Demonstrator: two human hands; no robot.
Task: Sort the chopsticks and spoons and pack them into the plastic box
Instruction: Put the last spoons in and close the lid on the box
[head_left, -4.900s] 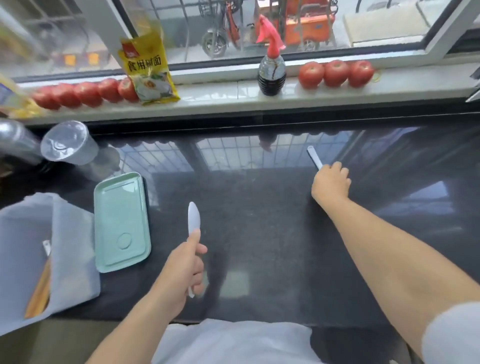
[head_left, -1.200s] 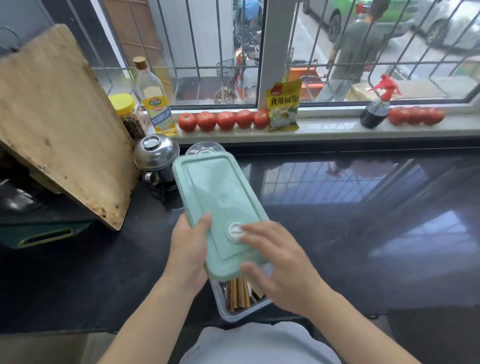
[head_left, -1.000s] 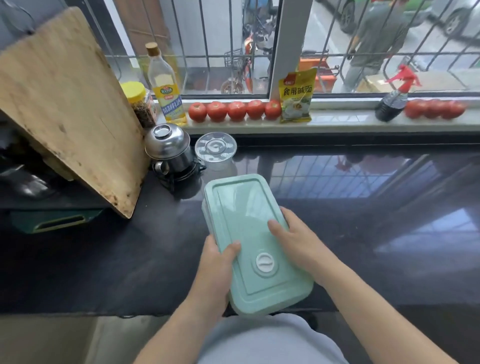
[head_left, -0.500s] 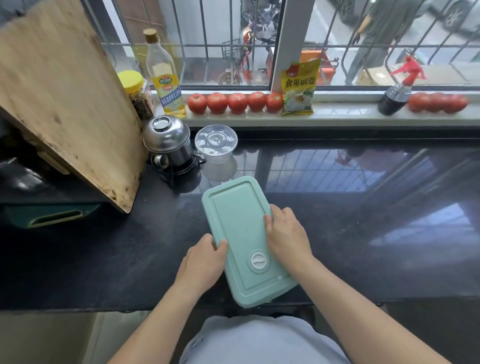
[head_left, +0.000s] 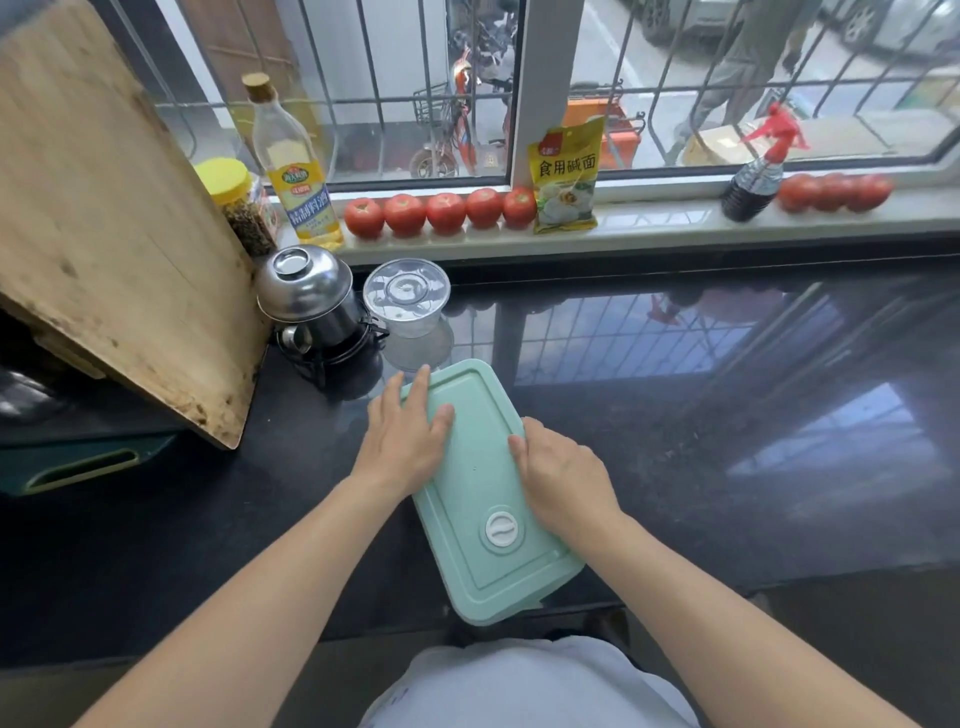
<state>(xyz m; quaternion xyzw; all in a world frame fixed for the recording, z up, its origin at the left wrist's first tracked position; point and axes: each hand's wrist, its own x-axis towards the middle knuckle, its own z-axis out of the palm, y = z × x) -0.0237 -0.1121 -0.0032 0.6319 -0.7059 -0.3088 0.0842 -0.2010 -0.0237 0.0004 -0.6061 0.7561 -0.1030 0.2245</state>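
Note:
The plastic box lies on the black counter near its front edge, covered by its mint-green lid (head_left: 480, 483) with a round white valve (head_left: 501, 528). My left hand (head_left: 408, 441) lies flat on the lid's far left part, fingers straight and pressing down. At the lid's right edge my right hand (head_left: 563, 480) presses with its fingers bent over the rim. Chopsticks and spoons are hidden under the lid.
A steel pot (head_left: 306, 291) on a small burner and a clear plastic tub (head_left: 408, 296) stand just behind the box. A big wooden board (head_left: 104, 218) leans at the left. Oil bottle (head_left: 293, 171), tomatoes (head_left: 441, 213), a yellow packet (head_left: 566, 176) and a spray bottle (head_left: 753, 176) line the sill.
The lid went onto the box and the box was pushed further onto the counter. My left hand slid from the box's near left side up onto the lid's far left corner.

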